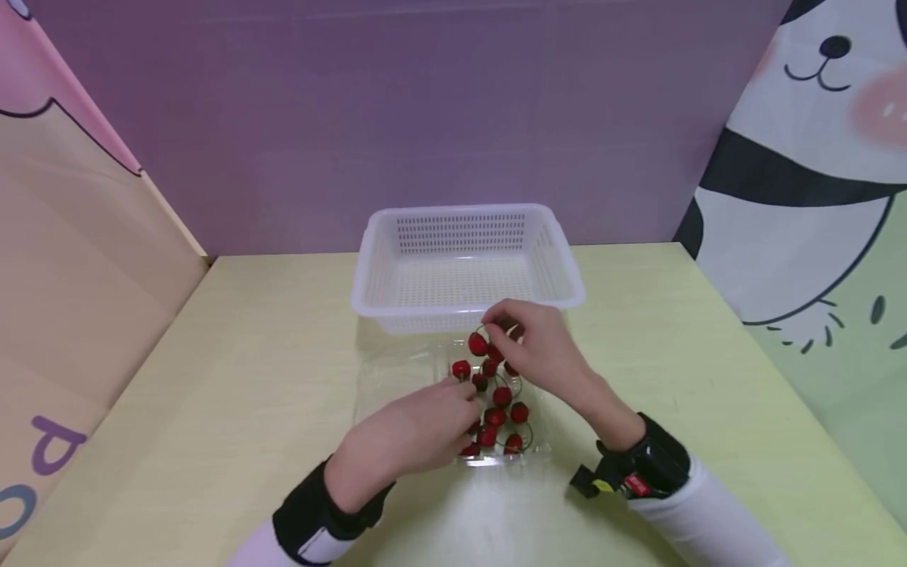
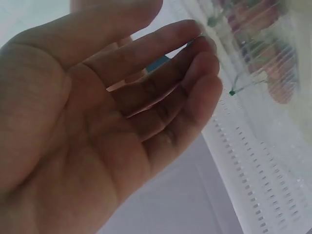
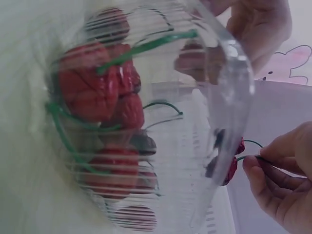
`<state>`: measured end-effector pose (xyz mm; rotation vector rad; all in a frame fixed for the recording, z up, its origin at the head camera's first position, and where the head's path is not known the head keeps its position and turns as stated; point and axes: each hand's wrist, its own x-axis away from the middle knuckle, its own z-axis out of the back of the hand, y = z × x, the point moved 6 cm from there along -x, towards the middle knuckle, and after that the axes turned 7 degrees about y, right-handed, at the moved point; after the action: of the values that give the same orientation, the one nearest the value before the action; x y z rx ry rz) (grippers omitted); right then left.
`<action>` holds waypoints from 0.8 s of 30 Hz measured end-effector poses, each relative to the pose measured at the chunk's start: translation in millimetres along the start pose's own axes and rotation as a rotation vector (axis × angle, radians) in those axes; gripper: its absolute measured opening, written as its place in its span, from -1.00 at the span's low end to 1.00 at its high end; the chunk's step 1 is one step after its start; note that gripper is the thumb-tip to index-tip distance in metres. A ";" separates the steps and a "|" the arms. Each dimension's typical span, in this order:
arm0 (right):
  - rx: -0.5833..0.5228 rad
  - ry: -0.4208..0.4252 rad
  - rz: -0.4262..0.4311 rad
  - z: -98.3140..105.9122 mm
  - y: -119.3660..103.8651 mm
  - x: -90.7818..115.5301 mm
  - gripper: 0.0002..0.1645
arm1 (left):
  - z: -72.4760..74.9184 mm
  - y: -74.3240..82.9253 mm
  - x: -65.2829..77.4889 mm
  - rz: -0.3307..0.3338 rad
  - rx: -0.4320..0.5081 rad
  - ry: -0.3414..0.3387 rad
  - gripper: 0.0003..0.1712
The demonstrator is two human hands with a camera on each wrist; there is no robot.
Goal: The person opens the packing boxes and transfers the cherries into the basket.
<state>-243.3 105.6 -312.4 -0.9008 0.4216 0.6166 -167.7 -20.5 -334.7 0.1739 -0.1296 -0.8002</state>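
Fingers of the right hand [image 1: 537, 346] are pinched together on the green stems [image 3: 252, 142] of two cherries [image 3: 230, 168], near the far end of a clear plastic box [image 3: 239, 73]; those of the left hand [image 1: 418, 421] curve loosely at its left side. Picking up by the stem seems the step in hand; lifting calls for a firm pinch. Other cherries [image 1: 501, 396], with curling stems, might snag. Behind, a white basket [image 1: 460, 307] stands on the surface [image 1: 248, 394].

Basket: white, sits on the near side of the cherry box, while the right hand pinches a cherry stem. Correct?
Not the side: the white basket sits on the far side of the cherry box, per the head view. The right hand does pinch a cherry stem.
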 end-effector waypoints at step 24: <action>0.092 0.184 -0.030 41.7 9.2 -11.3 -0.88 | -11.9 2.5 -5.0 0.016 -0.137 -0.070 -0.81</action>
<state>-254.4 140.7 -288.0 -0.8775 0.5959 0.4845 -167.2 -13.9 -346.0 0.0153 -0.1416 -0.7971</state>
